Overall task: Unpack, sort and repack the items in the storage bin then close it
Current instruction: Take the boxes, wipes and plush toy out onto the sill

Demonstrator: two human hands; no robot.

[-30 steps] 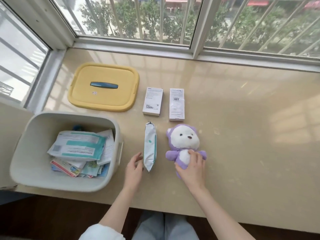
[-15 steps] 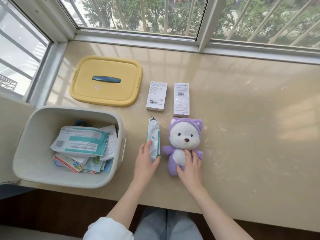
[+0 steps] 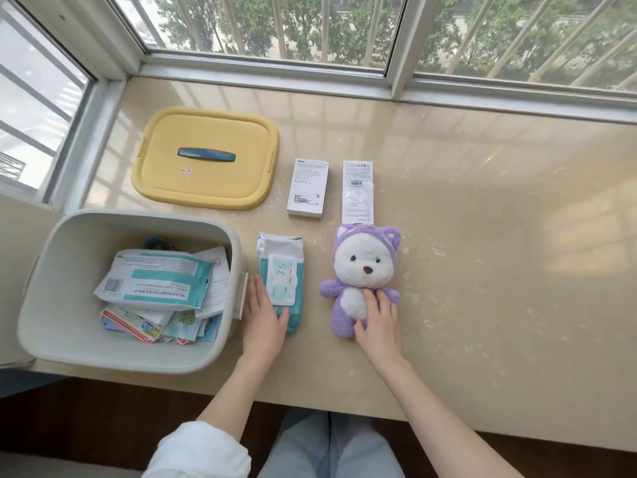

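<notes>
The white storage bin point(image 3: 65, 305) stands open at the left, with several packets and leaflets point(image 3: 158, 281) inside. A teal wipes pack point(image 3: 281, 270) lies flat just right of the bin. My left hand point(image 3: 263, 315) grips its lower left corner, thumb on top. A purple and white plush toy point(image 3: 363, 263) lies face up to the right, and my right hand point(image 3: 377, 322) presses on its belly and lower body. Two white boxes point(image 3: 307, 188) point(image 3: 357, 191) lie side by side behind these. The yellow lid point(image 3: 206, 181) with a blue handle rests behind the bin.
The beige sill runs along window frames point(image 3: 269, 70) at the back and left. Its front edge point(image 3: 344, 412) is close to my body. The sill's right half point(image 3: 517, 270) is bare stone.
The wipes pack has gone from standing on its edge to lying flat, label up, under my left hand. The plush toy has been straightened and shifted slightly away from me.
</notes>
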